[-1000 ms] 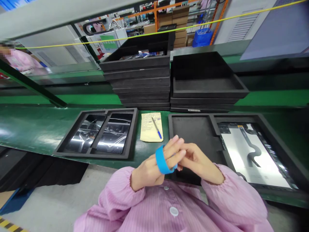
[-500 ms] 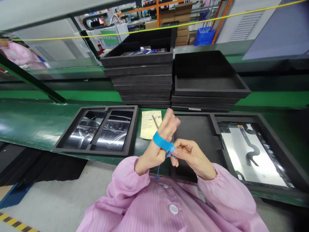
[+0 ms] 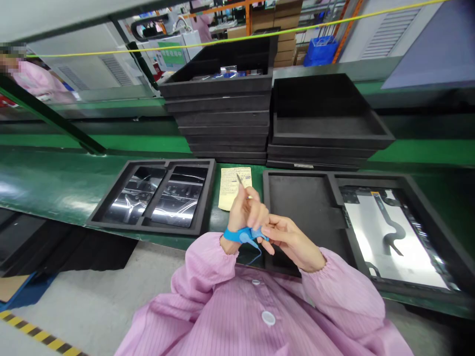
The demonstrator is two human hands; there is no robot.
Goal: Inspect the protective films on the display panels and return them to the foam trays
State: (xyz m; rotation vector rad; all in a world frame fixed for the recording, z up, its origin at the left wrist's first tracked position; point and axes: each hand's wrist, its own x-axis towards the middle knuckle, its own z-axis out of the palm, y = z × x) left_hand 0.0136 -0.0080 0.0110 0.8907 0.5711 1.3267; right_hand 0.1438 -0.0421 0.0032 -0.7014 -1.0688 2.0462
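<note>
A blue anti-static wrist strap (image 3: 237,235) circles my left wrist, with a thin blue cord hanging from its buckle. My left hand (image 3: 245,211) is loosely curled, palm turned inward, and I see nothing in it. My right hand (image 3: 291,241) pinches the loose end of the strap between thumb and fingers, beside the left palm. Just beyond the left hand lies a handwritten yellow note (image 3: 227,190). A pen (image 3: 239,179) rests on it, its lower part hidden behind my left thumb.
A black foam tray (image 3: 208,198) at left holds two dark glossy panels (image 3: 180,197). At right, another foam tray (image 3: 300,190) holds a silver-backed display panel (image 3: 374,237) with a ribbon cable. Stacked black trays (image 3: 226,118) stand behind, beside a lower stack (image 3: 326,136). A co-worker (image 3: 40,81) is at far left.
My left hand has turned over and dropped from its raised position, so the strap's buckle and cord now show. The right hand stays at the strap's end. The view has shifted slightly.
</note>
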